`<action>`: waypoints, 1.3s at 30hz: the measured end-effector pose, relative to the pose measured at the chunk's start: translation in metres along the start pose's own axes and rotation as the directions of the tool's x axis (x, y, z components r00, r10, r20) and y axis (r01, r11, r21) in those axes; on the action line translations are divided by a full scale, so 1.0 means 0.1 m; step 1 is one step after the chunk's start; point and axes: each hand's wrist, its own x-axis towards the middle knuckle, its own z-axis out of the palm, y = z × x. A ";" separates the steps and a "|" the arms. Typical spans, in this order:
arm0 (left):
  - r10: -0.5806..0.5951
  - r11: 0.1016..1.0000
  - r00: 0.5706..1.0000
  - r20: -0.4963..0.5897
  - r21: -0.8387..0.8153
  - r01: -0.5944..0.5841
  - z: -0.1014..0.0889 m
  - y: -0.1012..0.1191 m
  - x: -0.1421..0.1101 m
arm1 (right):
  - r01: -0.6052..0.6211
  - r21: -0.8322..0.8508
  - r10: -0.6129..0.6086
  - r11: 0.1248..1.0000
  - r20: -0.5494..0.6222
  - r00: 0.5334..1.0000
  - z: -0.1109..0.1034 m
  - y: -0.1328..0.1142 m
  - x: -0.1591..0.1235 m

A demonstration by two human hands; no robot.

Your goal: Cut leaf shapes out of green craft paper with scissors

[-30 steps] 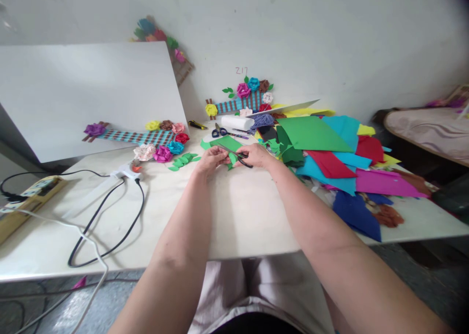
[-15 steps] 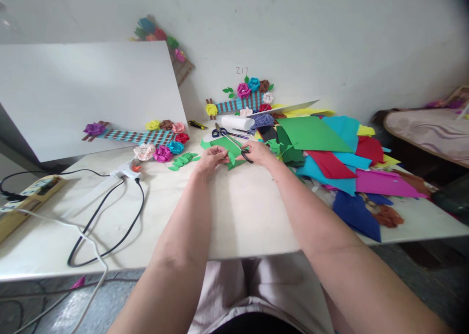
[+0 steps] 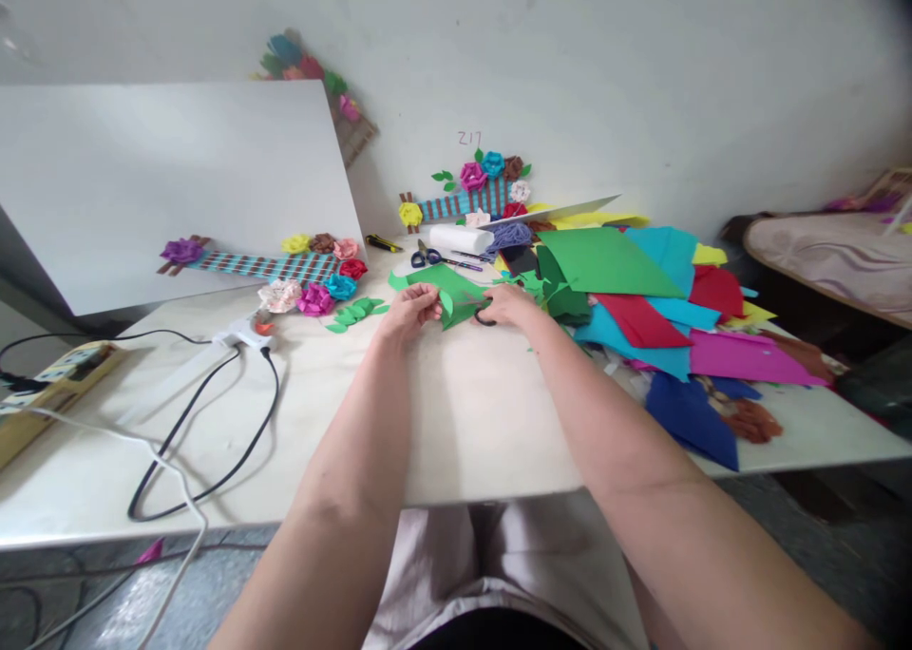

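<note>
Leaf cutout [image 3: 446, 303] sits at frame centre, pinched in left hand [image 3: 415, 310], likely light, bendy and easily creased, best held by an edge; right hand [image 3: 504, 305] grips scissors [image 3: 485, 322].

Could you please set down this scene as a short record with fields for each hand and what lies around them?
Left hand: the left hand pinches a cut green leaf
Right hand: the right hand holds dark-handled scissors
Between hands: a green sheet on the table
Left of hands: a small group of green leaves
Beyond hands: second scissors, white roll
Right side: overlapping coloured sheets
Against wall: striped piece with flowers
</note>
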 end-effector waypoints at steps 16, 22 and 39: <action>0.014 0.997 0.999 -0.033 -0.072 -0.017 0.00 -0.04 0.02 | 0.129 0.497 -0.030 0.858 -0.203 0.979 -0.03 -0.20 -0.07; 0.027 0.995 0.999 -0.047 -0.099 -0.031 -0.01 -0.05 0.03 | 0.043 0.866 -0.110 0.499 0.015 0.994 0.00 -0.25 -0.13; 0.028 0.993 0.999 -0.041 -0.112 -0.033 0.04 -0.02 0.01 | 0.031 0.851 -0.165 0.525 0.066 0.984 0.11 -0.37 -0.14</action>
